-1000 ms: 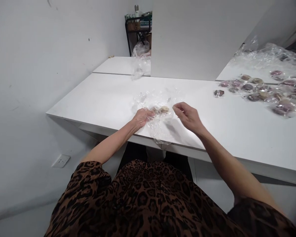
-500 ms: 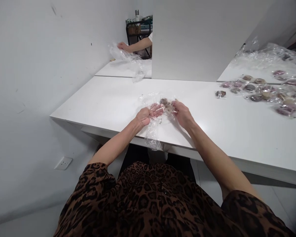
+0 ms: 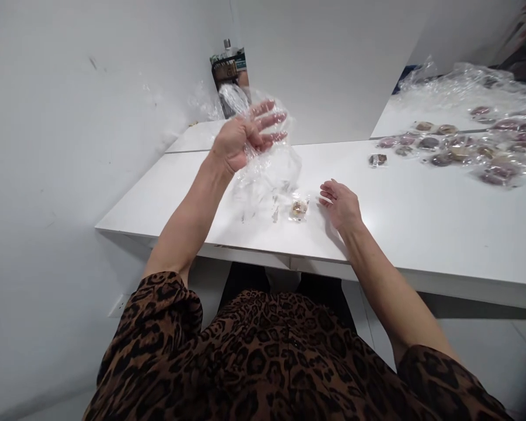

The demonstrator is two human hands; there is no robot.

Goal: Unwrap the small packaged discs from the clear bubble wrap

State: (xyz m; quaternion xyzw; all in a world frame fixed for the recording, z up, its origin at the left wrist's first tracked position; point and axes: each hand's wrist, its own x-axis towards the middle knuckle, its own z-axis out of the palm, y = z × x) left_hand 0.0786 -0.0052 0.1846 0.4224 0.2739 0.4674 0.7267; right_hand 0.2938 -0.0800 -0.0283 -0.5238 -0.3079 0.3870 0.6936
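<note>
My left hand (image 3: 248, 137) is raised over the table's left part, with crumpled clear plastic film (image 3: 267, 172) gripped at the thumb and hanging down; its other fingers are spread behind or within the film. A small clear-wrapped packet (image 3: 298, 207) with brown and pale pieces lies on the white table below, just right of the film's lower edge. To the right of that packet, my right hand (image 3: 341, 204) hovers low by the tabletop, its fingers loosely curled and apart, with nothing in it.
A single dark wrapped packet (image 3: 377, 160) lies at the right. Beyond it spreads a pile of wrapped packets (image 3: 460, 153) in brown and purple, with loose clear film (image 3: 486, 82) behind. A white upright panel (image 3: 324, 70) stands at the back; a dark shelf (image 3: 230, 76) is behind it.
My left hand has lifted up and away, taking the film with it. My right hand has let go of a small packet, which now lies on the table, and moved slightly right.
</note>
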